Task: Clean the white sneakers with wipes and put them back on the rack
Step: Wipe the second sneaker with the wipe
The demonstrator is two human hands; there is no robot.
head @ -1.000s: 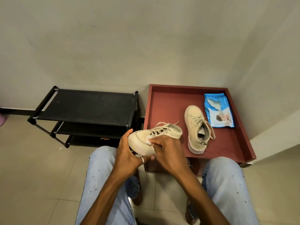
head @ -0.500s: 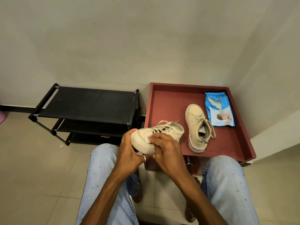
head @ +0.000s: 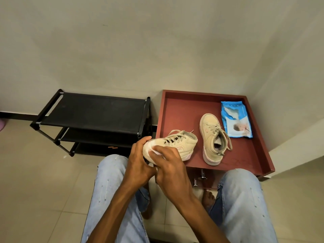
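Currently one sneaker is held in front of the knees, its toe gripped in the curled fingers of the left hand, a wipe pinched against it by the right hand. Judged light and soft-sided, it is best gripped by the firm sole. The other sneaker lies on the tabletop.

Looks like a home, an entry corner or hallway nook. Shows plain cream walls meeting at a corner, a pale tiled floor and a dark skirting strip at the wall's foot. Holds a low black three-shelf shoe rack against the wall, just beside a dark red rimmed table bearing a worn sneaker and a blue pack of wipes.
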